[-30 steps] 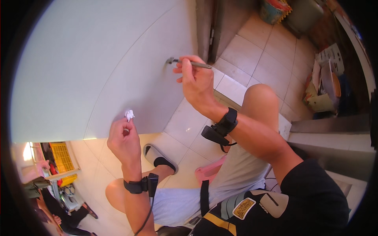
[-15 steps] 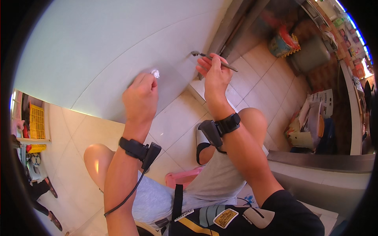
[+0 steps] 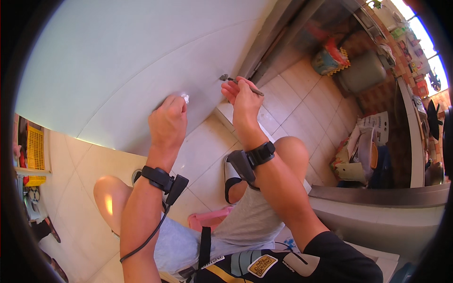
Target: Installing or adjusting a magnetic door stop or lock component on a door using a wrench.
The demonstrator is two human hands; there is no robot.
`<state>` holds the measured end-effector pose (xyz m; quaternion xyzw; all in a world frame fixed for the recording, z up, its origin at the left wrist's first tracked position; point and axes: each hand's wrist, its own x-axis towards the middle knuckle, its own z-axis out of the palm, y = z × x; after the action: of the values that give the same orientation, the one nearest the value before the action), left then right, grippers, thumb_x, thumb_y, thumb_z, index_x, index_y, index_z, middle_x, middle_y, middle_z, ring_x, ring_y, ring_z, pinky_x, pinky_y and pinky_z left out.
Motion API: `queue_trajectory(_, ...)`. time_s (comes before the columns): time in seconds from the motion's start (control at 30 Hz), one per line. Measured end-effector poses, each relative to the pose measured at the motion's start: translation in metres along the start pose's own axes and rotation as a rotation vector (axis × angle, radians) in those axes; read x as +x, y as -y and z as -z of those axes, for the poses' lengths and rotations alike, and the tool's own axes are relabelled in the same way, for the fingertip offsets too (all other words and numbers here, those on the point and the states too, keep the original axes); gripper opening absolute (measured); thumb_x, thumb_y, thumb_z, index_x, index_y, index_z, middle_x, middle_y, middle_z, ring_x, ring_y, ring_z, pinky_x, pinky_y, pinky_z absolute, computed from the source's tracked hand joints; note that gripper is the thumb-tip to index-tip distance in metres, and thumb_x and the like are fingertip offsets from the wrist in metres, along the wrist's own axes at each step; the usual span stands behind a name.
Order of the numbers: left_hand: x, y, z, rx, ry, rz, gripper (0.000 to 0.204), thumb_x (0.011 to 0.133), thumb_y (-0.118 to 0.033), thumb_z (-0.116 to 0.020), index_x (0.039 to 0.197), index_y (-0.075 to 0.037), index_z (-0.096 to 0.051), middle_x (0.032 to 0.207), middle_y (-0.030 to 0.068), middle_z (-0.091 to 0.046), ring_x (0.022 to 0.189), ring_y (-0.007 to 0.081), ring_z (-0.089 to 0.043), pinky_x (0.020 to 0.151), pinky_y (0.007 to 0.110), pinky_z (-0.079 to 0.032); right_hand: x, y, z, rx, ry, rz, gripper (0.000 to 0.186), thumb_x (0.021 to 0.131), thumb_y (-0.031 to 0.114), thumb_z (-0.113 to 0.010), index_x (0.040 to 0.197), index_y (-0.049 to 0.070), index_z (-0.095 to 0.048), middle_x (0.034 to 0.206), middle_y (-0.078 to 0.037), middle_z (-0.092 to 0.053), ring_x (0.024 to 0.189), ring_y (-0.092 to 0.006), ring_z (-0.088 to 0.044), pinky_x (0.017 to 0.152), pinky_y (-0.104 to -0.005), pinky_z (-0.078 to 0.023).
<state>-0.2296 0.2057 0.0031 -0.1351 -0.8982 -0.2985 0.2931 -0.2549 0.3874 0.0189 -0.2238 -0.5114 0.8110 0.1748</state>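
My left hand [image 3: 168, 120] is closed at the edge of a large, smooth, pale panel [image 3: 141, 52]. A small crumpled silvery-white wad [image 3: 185, 98] pokes out beyond its curled fingers. Farther right, my right hand [image 3: 244, 101] grips a slim dark tool [image 3: 252, 89] between thumb and fingers, the other fingers partly spread. The tool's small, wider dark head points left and is at or just over the panel; whether it touches I cannot tell. Its exact kind is too small to make out.
Light tiles [image 3: 302, 89] cover the floor. On the right stand a grey gas cylinder [image 3: 363, 73], a patterned bucket [image 3: 327, 61] and bags with papers [image 3: 363, 151]. Below my hands sits a pink plastic basin [image 3: 207, 219]. Yellow crates [image 3: 35, 146] and another person's feet are far left.
The view has shifted slightly. My right hand and its tool appear lower and farther left, nearer my left hand. Both hands keep their grips.
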Motion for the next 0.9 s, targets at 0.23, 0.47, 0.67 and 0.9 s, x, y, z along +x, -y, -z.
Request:
queue_trajectory(0.23,0.002,-0.005,0.005,-0.03,-0.014,0.009,0.015,0.081,0.002,-0.069,0.078,-0.006,-0.057,0.078,0.0095,-0.062,0.067,0.0328,-0.061,0.057,0.04,-0.047,-0.023,0.031,0.0,-0.05,0.101,0.166,0.035,0.106,0.017,-0.054,0.121,-0.013,-0.062,0.108,-0.025,-0.071,0.085,-0.0282,-0.076,0.07,-0.0359,-0.064)
queue_trajectory(0.47,0.002,0.0,0.016,-0.043,-0.001,0.052,0.014,0.083,0.001,-0.067,0.078,-0.008,-0.058,0.081,0.0077,-0.064,0.069,0.0343,-0.063,0.057,0.044,-0.05,-0.048,0.02,-0.007,-0.133,0.225,0.196,0.037,0.108,0.02,-0.054,0.122,-0.013,-0.063,0.106,-0.023,-0.071,0.085,-0.0266,-0.076,0.068,-0.0348,-0.063)
queue_trajectory(0.67,0.001,0.003,0.01,-0.036,0.008,0.014,0.014,0.082,0.001,-0.068,0.078,-0.007,-0.057,0.081,0.0076,-0.065,0.069,0.0344,-0.064,0.057,0.043,-0.05,-0.042,0.012,-0.007,-0.173,0.201,0.211,0.037,0.109,0.02,-0.053,0.122,-0.012,-0.063,0.106,-0.023,-0.072,0.086,-0.0265,-0.076,0.068,-0.0351,-0.063)
queue_trajectory(0.9,0.0,0.003,0.009,-0.032,-0.017,0.013,0.015,0.08,0.003,-0.067,0.077,-0.007,-0.057,0.08,0.0092,-0.064,0.068,0.0344,-0.062,0.058,0.041,-0.049,-0.012,0.016,0.001,-0.117,0.143,0.042,0.034,0.106,0.018,-0.054,0.119,-0.011,-0.063,0.102,-0.023,-0.071,0.084,-0.0285,-0.076,0.07,-0.0374,-0.064)
